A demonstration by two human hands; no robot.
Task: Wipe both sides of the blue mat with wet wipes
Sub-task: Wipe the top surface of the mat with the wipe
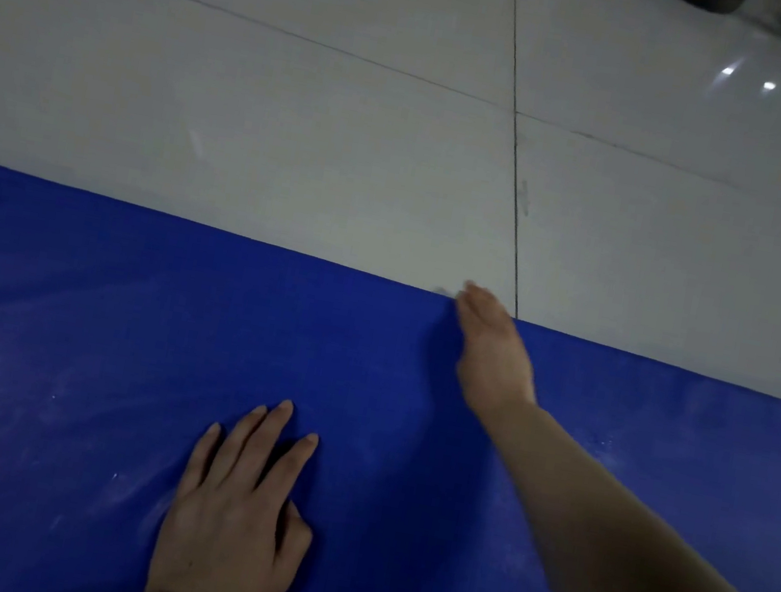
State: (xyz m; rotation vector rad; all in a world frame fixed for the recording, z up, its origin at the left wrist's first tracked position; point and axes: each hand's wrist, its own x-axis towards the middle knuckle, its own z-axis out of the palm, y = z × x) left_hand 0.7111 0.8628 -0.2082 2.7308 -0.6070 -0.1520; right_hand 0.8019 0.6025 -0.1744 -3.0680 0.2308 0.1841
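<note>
The blue mat (pixel 110 352) lies across the near floor (pixel 253 117). Her left hand (pixel 231 522) presses flat on it, fingers spread. The right hand (pixel 490 348) reaches the far edge, blurred, a pale wipe (pixel 443 292) barely showing at its fingertips; grip unclear

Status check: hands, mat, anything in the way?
Left hand flat on blue mat. Right hand at far edge, wipe barely visible. No obstruction on the mat.
</note>
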